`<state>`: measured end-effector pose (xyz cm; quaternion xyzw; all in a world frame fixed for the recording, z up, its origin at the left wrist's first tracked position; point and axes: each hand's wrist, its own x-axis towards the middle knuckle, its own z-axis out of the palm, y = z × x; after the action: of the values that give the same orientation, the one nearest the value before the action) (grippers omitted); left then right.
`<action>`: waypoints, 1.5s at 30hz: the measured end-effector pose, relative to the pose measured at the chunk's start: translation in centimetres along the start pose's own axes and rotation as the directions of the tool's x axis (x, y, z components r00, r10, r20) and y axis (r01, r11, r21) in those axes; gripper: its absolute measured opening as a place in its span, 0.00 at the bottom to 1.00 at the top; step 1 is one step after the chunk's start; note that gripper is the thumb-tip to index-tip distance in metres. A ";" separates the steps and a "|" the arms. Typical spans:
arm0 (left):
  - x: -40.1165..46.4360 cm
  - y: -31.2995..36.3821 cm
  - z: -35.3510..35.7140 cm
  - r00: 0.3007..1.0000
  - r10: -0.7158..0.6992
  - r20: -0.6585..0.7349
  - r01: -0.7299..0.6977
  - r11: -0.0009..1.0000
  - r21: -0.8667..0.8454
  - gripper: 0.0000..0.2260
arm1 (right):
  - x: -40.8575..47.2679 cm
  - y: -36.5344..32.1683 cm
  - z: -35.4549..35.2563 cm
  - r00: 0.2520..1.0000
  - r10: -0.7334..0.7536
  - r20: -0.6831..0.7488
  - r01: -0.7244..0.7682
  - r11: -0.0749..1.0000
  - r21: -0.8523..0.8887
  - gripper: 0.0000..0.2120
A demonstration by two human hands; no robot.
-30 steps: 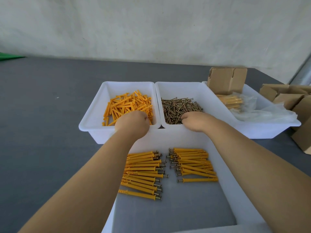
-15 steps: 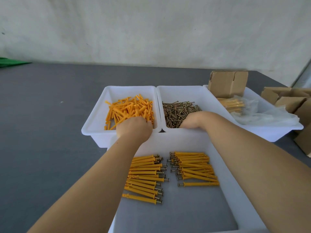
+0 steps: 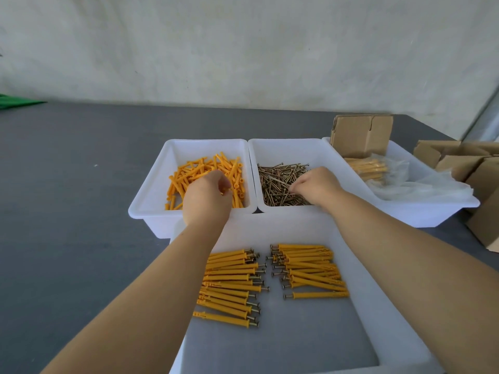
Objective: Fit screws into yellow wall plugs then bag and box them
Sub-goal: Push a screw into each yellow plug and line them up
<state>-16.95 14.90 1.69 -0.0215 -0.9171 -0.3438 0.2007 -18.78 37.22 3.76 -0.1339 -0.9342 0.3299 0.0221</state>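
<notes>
Mid-frame, left hand sits curled in the plugs; what it holds, can't tell. Right hand pinches a screw from the pile.

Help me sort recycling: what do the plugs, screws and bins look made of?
Plugs: matte yellow plastic, by their moulded look. Screws: metal, dull brassy sheen. Bins: glossy white plastic, seemingly slightly translucent.

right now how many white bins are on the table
4: plug bin far left, screw bin beside it, bag bin far right, big tray nearest. None look hidden.
</notes>
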 end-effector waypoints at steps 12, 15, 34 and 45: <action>-2.0 3.9 -1.3 0.868 0.325 -0.375 -0.462 0.805 -0.372 0.07 | -5.3 -0.3 -0.1 0.997 -0.080 0.019 0.044 0.710 0.703 0.07; -3.0 4.6 -1.3 0.922 0.281 -0.265 -0.385 0.725 -0.571 0.07 | -5.5 -0.2 0.0 0.995 -0.091 0.032 0.040 0.693 0.719 0.09; -4.3 4.6 0.2 0.939 0.058 0.338 0.196 0.717 -0.669 0.01 | -7.3 0.1 1.2 0.947 -0.313 -0.077 0.283 0.697 0.659 0.08; -4.4 4.5 0.1 0.922 0.060 0.382 0.255 0.647 -0.718 0.05 | -7.4 0.0 1.1 0.876 -0.447 -0.182 0.479 0.760 0.439 0.31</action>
<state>-12.16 18.88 2.73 -0.1171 -0.7101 -0.6939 -0.0231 -11.77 34.60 3.25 0.0995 -0.8279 0.5265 0.1655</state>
